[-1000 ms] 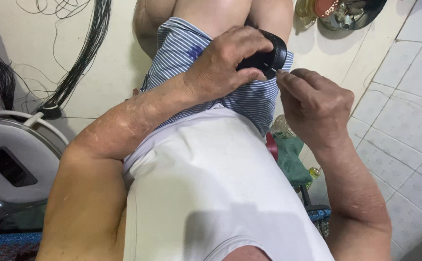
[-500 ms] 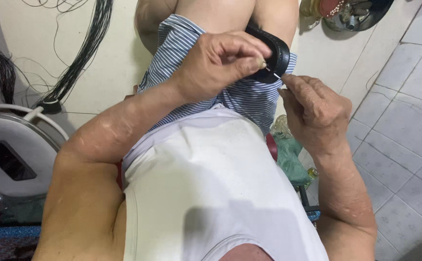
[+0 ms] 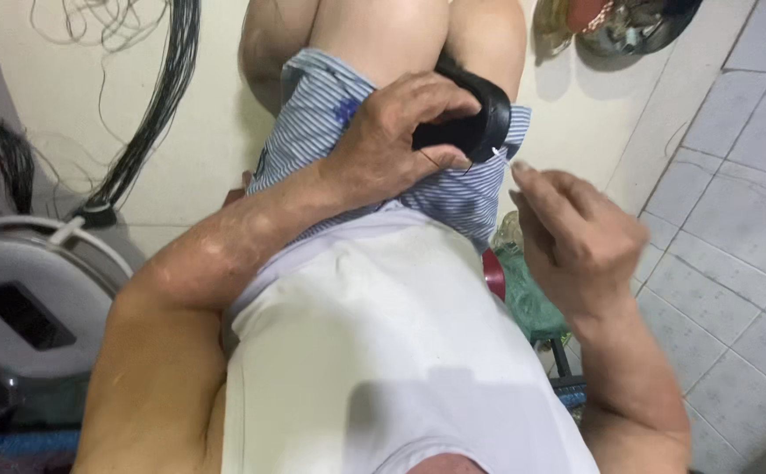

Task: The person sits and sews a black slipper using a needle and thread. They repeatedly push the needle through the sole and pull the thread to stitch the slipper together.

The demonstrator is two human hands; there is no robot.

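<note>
My left hand (image 3: 400,140) grips a black rounded object (image 3: 471,118), like a thick strap or shoe part, held over my lap on blue striped shorts (image 3: 330,132). My right hand (image 3: 576,233) is beside it to the right, fingers pinched on a thin pale needle or thread end (image 3: 499,154) that reaches the black object's edge. A thin dark thread (image 3: 444,162) loops under my left thumb. I wear a white shirt (image 3: 374,351).
A grey-white appliance (image 3: 23,307) stands at left. A bundle of black cords (image 3: 150,123) lies on the pale floor. Metal dishes (image 3: 611,26) rest at top right. A green item (image 3: 523,294) and red piece sit by my right side, near grey tiles (image 3: 734,175).
My right hand has drawn down and to the right, away from the black object, pulling the needle or thread out. My left hand has turned the black object slightly.
</note>
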